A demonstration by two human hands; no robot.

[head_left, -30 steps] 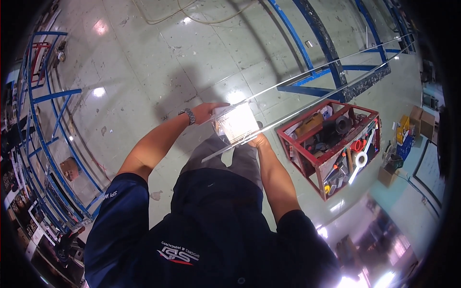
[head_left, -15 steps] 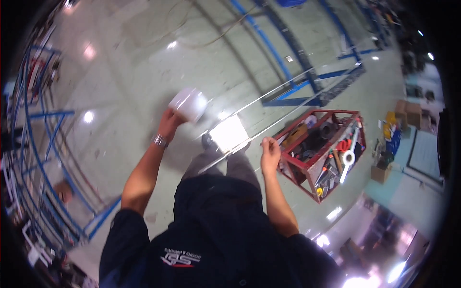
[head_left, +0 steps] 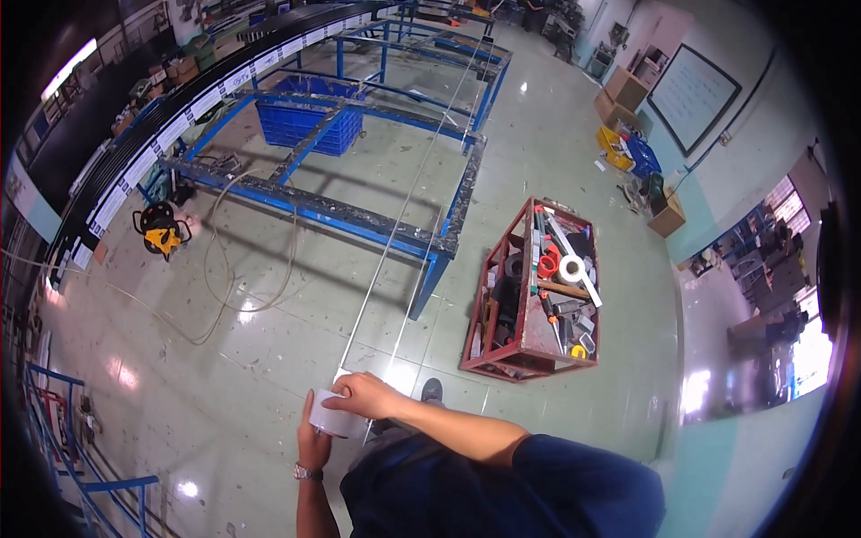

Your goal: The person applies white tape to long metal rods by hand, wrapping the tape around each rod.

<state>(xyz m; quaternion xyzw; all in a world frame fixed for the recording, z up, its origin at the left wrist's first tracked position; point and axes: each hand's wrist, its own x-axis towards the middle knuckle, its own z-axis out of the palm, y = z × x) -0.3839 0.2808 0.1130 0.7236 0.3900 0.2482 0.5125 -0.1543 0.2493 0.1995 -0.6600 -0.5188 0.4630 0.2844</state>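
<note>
My left hand (head_left: 312,445), with a metal watch on its wrist, grips a wide roll of whitish plastic film (head_left: 334,420) from its left side. Across in front of me reaches my right hand (head_left: 362,394), its fingers bent and closed on the upper right edge of the same roll. Whether those fingertips pinch a loose end of film cannot be seen. Just beyond the hands, two long thin pale bars (head_left: 372,294) run away from me and over the blue metal work frame (head_left: 336,211). Their near ends are partly hidden by my hands and arm.
A red metal tool cart (head_left: 529,351) stands to the right, with hand tools and a white ring-shaped piece on top. Under the frame sits a blue plastic crate (head_left: 309,121). A yellow-and-black reel (head_left: 163,235) and a loose hose (head_left: 215,269) lie on the floor at left.
My view has swung up towards the work frame. My right hand, earlier apart on the right by the bars, has come across to the roll, which my left hand held throughout.
</note>
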